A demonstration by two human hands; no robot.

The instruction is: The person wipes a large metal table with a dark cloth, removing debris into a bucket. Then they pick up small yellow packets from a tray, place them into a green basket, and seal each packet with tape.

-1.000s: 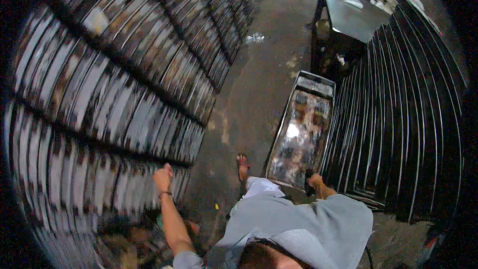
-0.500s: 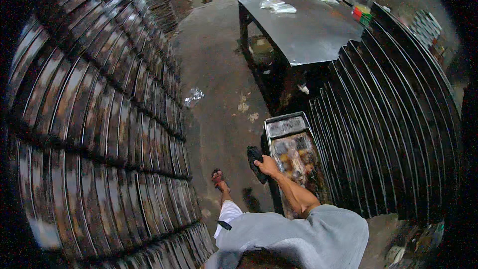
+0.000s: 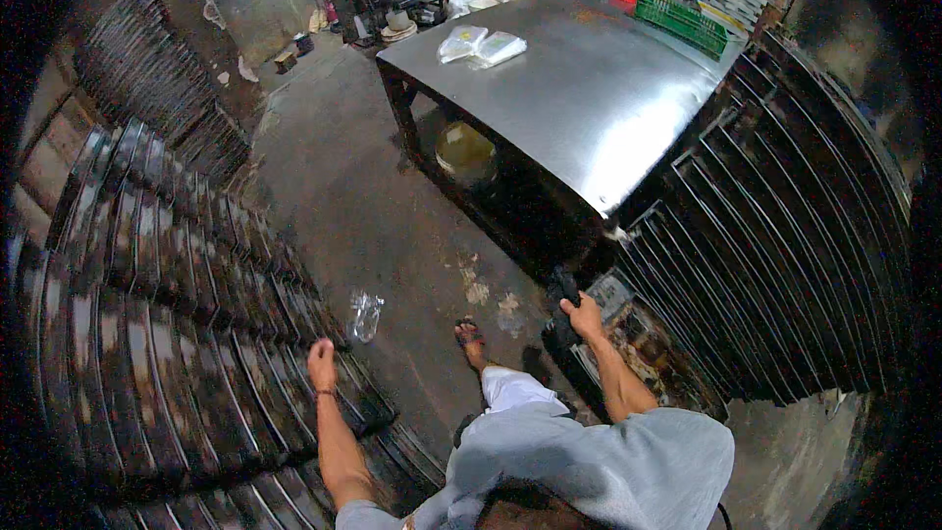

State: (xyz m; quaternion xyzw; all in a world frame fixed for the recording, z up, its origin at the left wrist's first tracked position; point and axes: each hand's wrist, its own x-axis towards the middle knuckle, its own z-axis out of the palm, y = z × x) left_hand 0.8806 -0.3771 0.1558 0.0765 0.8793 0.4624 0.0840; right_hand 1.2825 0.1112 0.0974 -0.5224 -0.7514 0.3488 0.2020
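We had our right hand (image 3: 586,316) closed in a grip around a dark bundle (image 3: 563,291), its fingers curled over it and the thumb along the near side; we could not tell what it was made of. The bundle hung in front of us, beside the far end of a long, stained tray (image 3: 610,296). Our left hand (image 3: 322,365) was held out with nothing visible in it, the fingers loosely bent; how far they were open we could not make out. Near it stood stacked dark trays (image 3: 147,363), and crumpled clear plastic (image 3: 366,316) lay on the floor (image 3: 324,186). To our right, more trays (image 3: 775,255) stood in a row, and beyond, white packets (image 3: 500,49) lay on a metal table (image 3: 589,88).
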